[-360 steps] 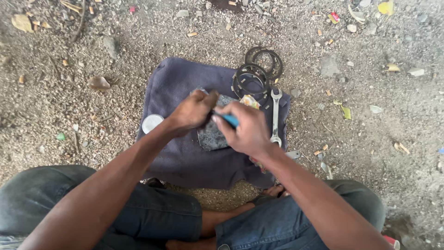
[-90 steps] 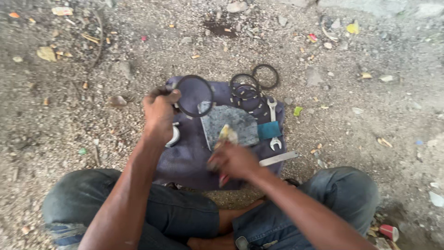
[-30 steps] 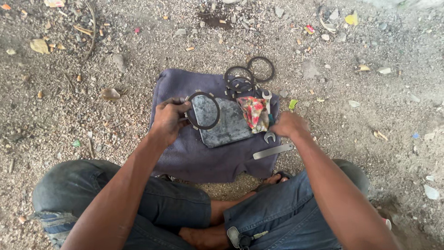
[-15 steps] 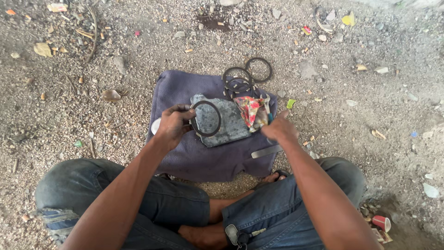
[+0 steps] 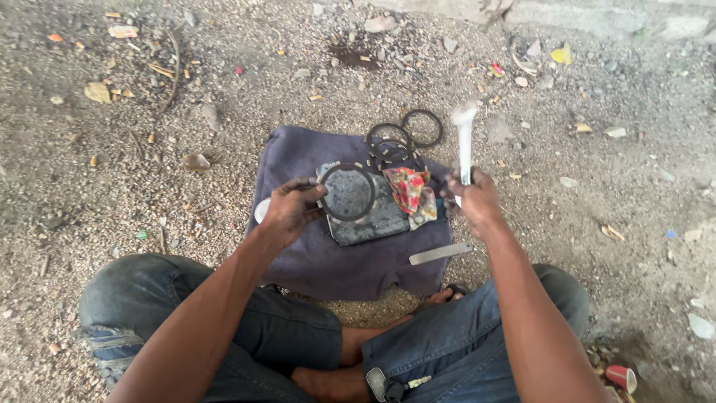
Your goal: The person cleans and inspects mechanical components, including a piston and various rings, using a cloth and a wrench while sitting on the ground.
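My left hand [image 5: 289, 210] grips a dark round ring [image 5: 347, 192] and holds it flat over a grey stone slab [image 5: 373, 216]. My right hand [image 5: 473, 200] is shut on a silver wrench [image 5: 465, 142], which points up and away from me. A patterned red rag [image 5: 411, 191] lies on the slab's right side. Both sit on a dark purple cloth [image 5: 313, 257] spread on the gravel.
Several black rings [image 5: 403, 138] are piled at the cloth's far edge. A flat metal file [image 5: 440, 253] lies on the cloth near my right knee. A white disc [image 5: 260, 213] peeks out under my left hand. Gravel, stones and leaves surround the cloth.
My right hand has left the rag and picked up the wrench, lifting it upright. My left hand keeps the ring over the slab.
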